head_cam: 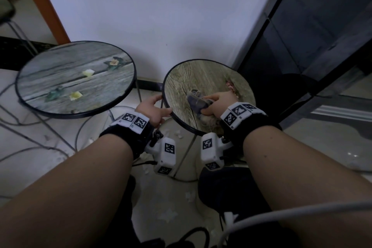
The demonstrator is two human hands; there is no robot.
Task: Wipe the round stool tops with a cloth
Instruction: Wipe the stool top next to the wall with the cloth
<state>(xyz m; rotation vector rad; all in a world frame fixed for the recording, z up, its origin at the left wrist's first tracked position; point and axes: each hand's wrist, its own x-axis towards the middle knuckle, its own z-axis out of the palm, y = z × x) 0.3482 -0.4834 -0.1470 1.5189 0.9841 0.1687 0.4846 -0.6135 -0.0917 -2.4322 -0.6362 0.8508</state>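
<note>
Right hand (218,103) has its fingers curled tight round a bunched grey cloth (198,102), pressing it onto the right stool top (193,78) — cloth sits on the near half of that top, toward the rim closest to the person. Left hand (154,109) pinches the same stool's near-left rim, thumb and fingers clamped on the edge, looks like steadying. To wipe well: keep the left-hand brace so the light stool doesn't skate or tip, flatten the wad for more contact, sweep in overlapping strokes out to the far rim, and run over the reddish mark (230,84) just past the cloth on the far-right side. The cloth is an elongated bundle, long axis running diagonally from the stool's centre back toward the near rim; frayed end points near, under the wrist. Left stool top (75,78), well left of the right stool, carries yellowish scraps (88,72) — judged not yet wiped.
</note>
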